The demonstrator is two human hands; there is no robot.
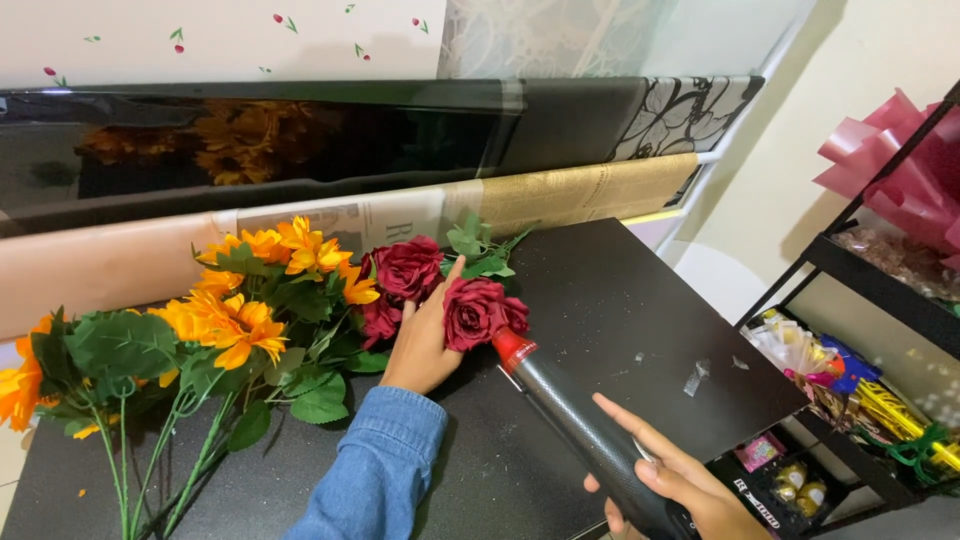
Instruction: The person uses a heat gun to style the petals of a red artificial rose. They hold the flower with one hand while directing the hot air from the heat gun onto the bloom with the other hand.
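There is a single view, from a camera worn on the person's head, looking down and forward over the black counter (620,330) from close by. It faces the wall at the counter's far edge, where rolls of wrapping paper (590,190) lie across the upper part of the view. The left hand (425,340) sits near the centre, the right hand (690,490) low at the bottom edge. A black shelf rack (870,270) cuts into the right side. The view is slightly tilted, so the counter's edges run diagonally.
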